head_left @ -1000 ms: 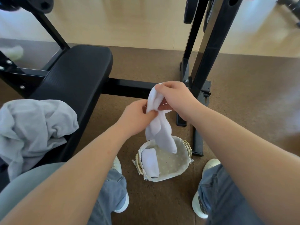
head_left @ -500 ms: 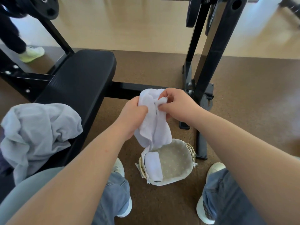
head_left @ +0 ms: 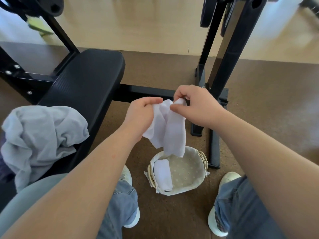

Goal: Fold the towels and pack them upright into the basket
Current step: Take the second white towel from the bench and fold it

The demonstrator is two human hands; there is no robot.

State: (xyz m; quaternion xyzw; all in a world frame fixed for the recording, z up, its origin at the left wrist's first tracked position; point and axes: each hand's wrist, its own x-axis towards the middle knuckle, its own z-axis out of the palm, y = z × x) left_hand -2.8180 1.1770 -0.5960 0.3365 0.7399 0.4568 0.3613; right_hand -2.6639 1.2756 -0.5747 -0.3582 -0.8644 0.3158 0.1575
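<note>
Head view.

SPOTTER: What have the hands got?

OPERATOR: One white towel (head_left: pixel 174 135), held by both. My left hand (head_left: pixel 143 116) has its left top edge bunched in a fist. My right hand (head_left: pixel 195 107) pinches the right top corner between thumb and fingers. The two hands are just beside each other.

SPOTTER: How does the towel lie?

OPERATOR: Its long axis is vertical, and it hangs from the hands toward 6 o'clock in two loose lobes, so it is not a tidy fold yet. Its lower end overlaps the basket's far rim, but I cannot tell whether they touch.

SPOTTER: And the basket?

OPERATOR: The basket (head_left: pixel 188 173) sits on the floor between my shoes, at 6 o'clock from the hands. One folded towel (head_left: pixel 163 175) lies along its wall at 9 o'clock, and the lining from 12 round to 6 is bare.

SPOTTER: What does the next move turn on?

OPERATOR: I judge the fold comes first. After that the towel goes straight down into the free side, and my right hand is the nearer one to it. The grey cloth (head_left: pixel 43 135) on the bench (head_left: pixel 82 87) at 9 o'clock is well apart.
</note>
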